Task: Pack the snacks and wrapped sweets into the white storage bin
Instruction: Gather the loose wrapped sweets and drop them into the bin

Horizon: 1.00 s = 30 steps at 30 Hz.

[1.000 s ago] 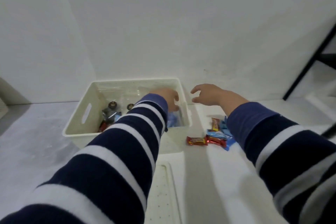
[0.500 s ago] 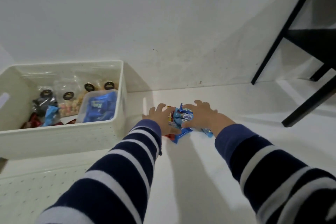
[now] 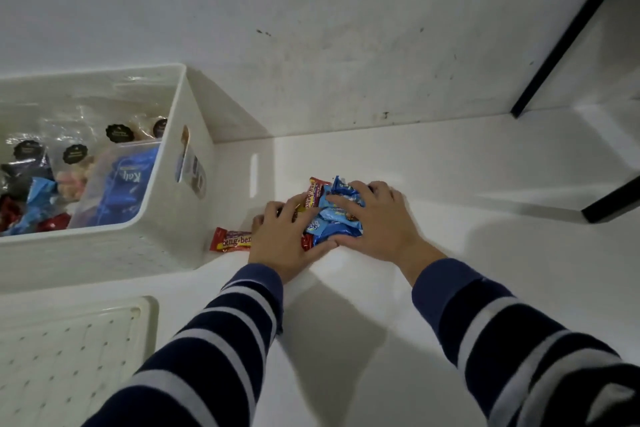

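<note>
Head view shows the white perforated plastic storage bin [image 3: 114,246] standing on the white tabletop [image 3: 381,305] against the wall, and it is already well stocked: along the bin's far side stand several clear cellophane snack bags with round black labels [image 3: 74,154], toward its right wall sits a translucent pouch of blue-wrapped sweets [image 3: 119,191], and at its near left corner lie loose red and blue wrapped sweets [image 3: 26,211]. So most of the packing appears done. What remains sits to the right of the bin on the tabletop: a small heap of blue and red wrapped snack bars [image 3: 334,211], and one red-and-yellow wrapped bar [image 3: 230,239] lying alone just beside the bin's right wall. Both hands are on the heap. The left hand [image 3: 282,243] lies with its fingers spread and lightly curved over the heap's bin-side edge, thumb along the near side; the right hand [image 3: 375,222] covers the side away from the bin, fingers bent over the blue wrappers. Together they cup and squeeze the heap between them, though it still rests on the tabletop and is not yet lifted. I judge that the heap must still be carried across into the bin, then the lone bar collected. A white perforated lid [image 3: 69,350] lies flat in front of the bin, so closing may be left too.
</note>
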Tool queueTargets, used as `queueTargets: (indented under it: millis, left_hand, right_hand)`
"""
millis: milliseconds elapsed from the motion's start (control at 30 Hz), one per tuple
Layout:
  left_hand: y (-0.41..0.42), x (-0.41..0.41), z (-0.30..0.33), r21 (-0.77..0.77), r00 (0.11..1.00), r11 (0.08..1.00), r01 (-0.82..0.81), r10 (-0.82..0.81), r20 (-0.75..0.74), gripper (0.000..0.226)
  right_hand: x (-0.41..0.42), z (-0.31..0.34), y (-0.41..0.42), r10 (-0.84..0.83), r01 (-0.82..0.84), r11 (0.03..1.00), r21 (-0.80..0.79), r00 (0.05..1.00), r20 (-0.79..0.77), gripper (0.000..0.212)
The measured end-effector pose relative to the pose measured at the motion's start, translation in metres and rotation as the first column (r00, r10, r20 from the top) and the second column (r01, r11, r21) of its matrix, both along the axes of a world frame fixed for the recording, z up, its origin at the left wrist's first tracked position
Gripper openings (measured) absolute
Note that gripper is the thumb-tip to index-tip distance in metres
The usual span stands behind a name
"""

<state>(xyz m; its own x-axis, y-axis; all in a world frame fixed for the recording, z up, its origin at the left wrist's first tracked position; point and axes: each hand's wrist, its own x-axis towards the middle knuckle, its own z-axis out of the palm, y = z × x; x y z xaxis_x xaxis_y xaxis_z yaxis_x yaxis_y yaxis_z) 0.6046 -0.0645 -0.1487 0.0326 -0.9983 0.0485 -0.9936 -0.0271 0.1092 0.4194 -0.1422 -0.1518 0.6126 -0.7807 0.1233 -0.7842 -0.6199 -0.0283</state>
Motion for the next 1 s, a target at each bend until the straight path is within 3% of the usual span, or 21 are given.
queueTargets:
  millis: [67, 400, 500, 633, 733, 1000]
  left_hand:
    - [0.003, 0.000, -0.007, -0.074, 0.999, 0.997, -0.001, -0.002, -0.032, 0.068]
    - [0.014, 0.007, -0.004, -0.112, 0.987, 0.987, 0.114, -0.126, -0.102, 0.056]
    - [0.017, 0.016, 0.006, -0.181, 0.985, 0.971, 0.155, -0.166, -0.045, 0.052]
    - [0.036, 0.033, -0.001, -0.216, 0.993, 0.973, 0.081, -0.060, 0.101, 0.050]
    - [0.053, 0.037, -0.010, -0.165, 0.992, 0.984, -0.065, 0.082, 0.098, 0.048]
    - [0.074, 0.041, -0.006, -0.196, 0.987, 0.967, -0.163, 0.156, -0.049, 0.027]
  right_hand:
    - [0.000, -0.004, 0.005, 0.020, -0.018, 0.998, -0.058, 0.999, 0.040, 0.066]
    - [-0.002, 0.006, 0.025, 0.076, -0.084, 0.992, 0.096, 0.994, 0.079, 0.057]
    - [0.004, 0.010, 0.031, 0.095, -0.110, 0.986, 0.122, 0.988, 0.123, 0.049]
    - [0.019, 0.006, 0.041, 0.137, -0.150, 0.983, 0.106, 0.983, 0.120, 0.045]
    - [0.030, 0.005, 0.049, 0.126, -0.138, 0.984, 0.114, 0.987, 0.102, 0.045]
    - [0.037, 0.007, 0.067, 0.103, -0.116, 0.984, 0.136, 0.990, 0.099, 0.042]
